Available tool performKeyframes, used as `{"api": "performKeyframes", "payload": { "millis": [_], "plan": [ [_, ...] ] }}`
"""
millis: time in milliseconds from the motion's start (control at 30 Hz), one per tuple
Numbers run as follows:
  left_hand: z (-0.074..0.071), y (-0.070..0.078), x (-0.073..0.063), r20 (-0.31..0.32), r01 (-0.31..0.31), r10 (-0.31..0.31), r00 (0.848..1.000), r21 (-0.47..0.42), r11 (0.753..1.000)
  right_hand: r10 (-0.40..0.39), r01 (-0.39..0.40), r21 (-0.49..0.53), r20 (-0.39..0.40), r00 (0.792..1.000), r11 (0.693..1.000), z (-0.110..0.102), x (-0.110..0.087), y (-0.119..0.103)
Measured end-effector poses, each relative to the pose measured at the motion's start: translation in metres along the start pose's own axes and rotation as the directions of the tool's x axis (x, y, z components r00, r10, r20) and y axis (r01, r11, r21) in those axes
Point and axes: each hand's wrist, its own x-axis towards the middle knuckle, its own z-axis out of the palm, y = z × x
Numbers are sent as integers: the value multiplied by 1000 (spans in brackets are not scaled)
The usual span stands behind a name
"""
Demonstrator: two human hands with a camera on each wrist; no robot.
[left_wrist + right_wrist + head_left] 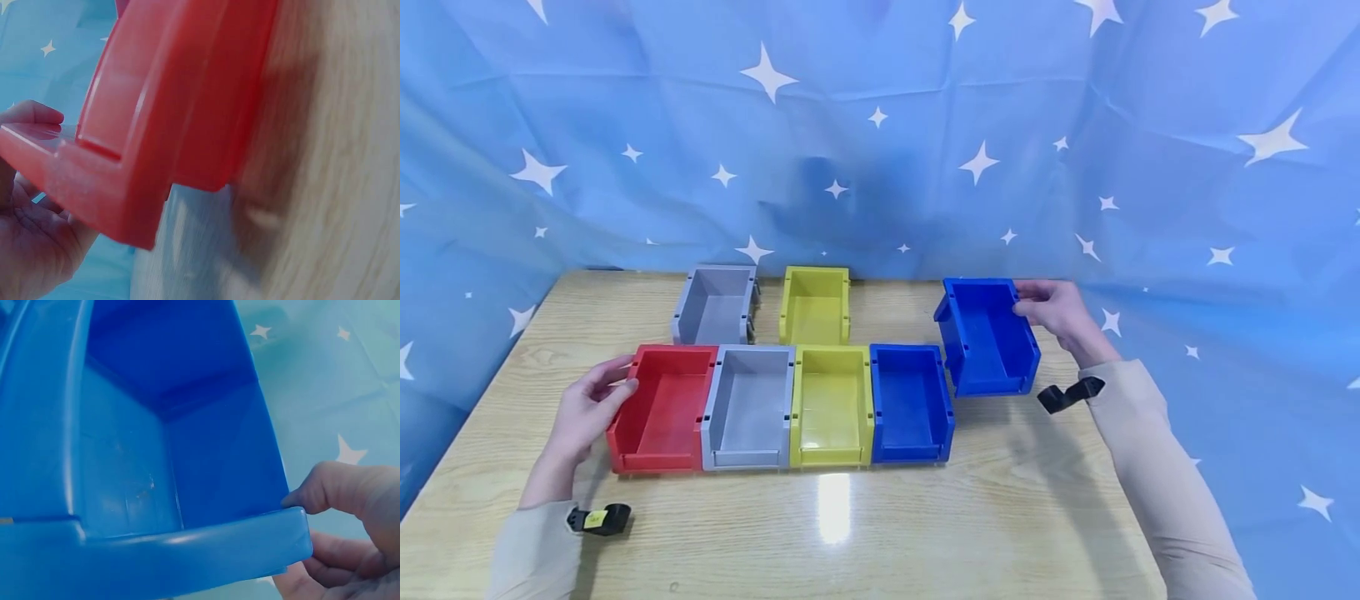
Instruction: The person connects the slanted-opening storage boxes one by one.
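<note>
My left hand (587,408) holds the left wall of a red storage bin (673,412), thumb over its rim; the bin is the leftmost of a front row on the table. Up close in the left wrist view, the red bin (169,94) shows its side and rim, with part of the hand (40,237) beside it. At the right, my right hand (1056,312) pinches the upper right rim of a blue bin (988,333), which is tilted and raised off the table. The right wrist view looks into this blue bin (212,450), thumb at its rim.
Right of the red bin, a grey bin (752,400), a yellow bin (832,400) and another blue bin (910,404) stand side by side. Behind them are a second grey bin (715,300) and a second yellow bin (816,304). A star-patterned blue cloth (880,167) hangs behind the wooden table (737,533).
</note>
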Motion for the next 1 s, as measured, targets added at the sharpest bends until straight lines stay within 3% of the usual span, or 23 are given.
{"api": "performKeyframes", "payload": {
  "millis": [333, 500, 1000],
  "plan": [
    [-11, 16, -6, -46, -2, 1, 999, -19, 1000, -20, 20, 7, 7, 1000, 1000, 6, -24, 18],
    [-12, 16, -6, -51, 27, -28, 998, -8, 1000, -19, 19, 15, -4, 1000, 1000, 12, -31, 26],
    [-10, 18, -6, -50, 37, -37, 998, -6, 999, 15, -15, 12, 6, 1000, 1000, 22, -45, 36]
  ]
}}
